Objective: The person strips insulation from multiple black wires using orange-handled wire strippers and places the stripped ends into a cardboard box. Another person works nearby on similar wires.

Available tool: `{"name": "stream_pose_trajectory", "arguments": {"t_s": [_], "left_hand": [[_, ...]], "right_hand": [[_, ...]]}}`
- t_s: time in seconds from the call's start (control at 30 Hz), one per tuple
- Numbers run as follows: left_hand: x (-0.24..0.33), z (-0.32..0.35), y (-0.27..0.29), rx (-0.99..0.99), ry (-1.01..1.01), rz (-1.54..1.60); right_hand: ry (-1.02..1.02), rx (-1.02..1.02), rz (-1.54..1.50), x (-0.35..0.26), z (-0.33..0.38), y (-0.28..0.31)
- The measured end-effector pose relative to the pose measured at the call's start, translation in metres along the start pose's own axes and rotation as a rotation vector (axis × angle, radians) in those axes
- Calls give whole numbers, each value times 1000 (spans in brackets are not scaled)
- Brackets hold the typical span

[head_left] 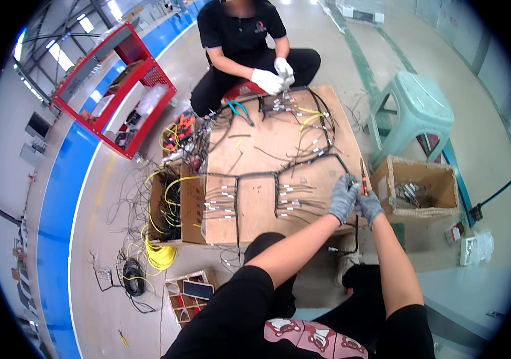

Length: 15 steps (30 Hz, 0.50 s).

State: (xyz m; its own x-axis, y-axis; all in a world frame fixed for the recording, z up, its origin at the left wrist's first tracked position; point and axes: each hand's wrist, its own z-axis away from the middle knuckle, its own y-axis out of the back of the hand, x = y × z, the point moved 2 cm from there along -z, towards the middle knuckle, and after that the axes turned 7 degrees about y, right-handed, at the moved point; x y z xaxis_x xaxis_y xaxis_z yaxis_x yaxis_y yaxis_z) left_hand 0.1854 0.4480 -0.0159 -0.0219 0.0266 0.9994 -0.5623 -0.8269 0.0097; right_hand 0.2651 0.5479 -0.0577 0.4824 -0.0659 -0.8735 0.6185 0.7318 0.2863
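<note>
A black wire harness (256,175) lies across a wooden board (255,230), with several branches ending in thin wires that carry white tags. At the board's right edge, my gloved left hand (343,200) is closed around a black harness branch. Right beside it, my gloved right hand (370,206) is closed on a slim tool with a red and black handle (364,184), which points up and away from me. Its exact kind cannot be made out. The two hands nearly touch, and their fingertips are partly hidden.
Across the board sits a person in white gloves (270,81), near teal-handled pliers (240,110). On the right stand a cardboard box (441,200) and a pale green stool (417,107). Boxed wires (192,203), a yellow coil (161,256) and a red rack (165,90) are left.
</note>
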Motion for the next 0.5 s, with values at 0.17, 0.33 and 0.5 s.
{"name": "stream_pose_trajectory", "arguments": {"t_s": [0.17, 0.33, 0.5], "left_hand": [[4, -2, -4, -109, 128, 80], [-8, 1, -4, -177, 182, 253], [4, 3, -5, -193, 51, 56]], "right_hand": [[479, 246, 250, -22, -1, 27], [524, 178, 158, -78, 45, 22], [566, 92, 172, -75, 46, 23]]}}
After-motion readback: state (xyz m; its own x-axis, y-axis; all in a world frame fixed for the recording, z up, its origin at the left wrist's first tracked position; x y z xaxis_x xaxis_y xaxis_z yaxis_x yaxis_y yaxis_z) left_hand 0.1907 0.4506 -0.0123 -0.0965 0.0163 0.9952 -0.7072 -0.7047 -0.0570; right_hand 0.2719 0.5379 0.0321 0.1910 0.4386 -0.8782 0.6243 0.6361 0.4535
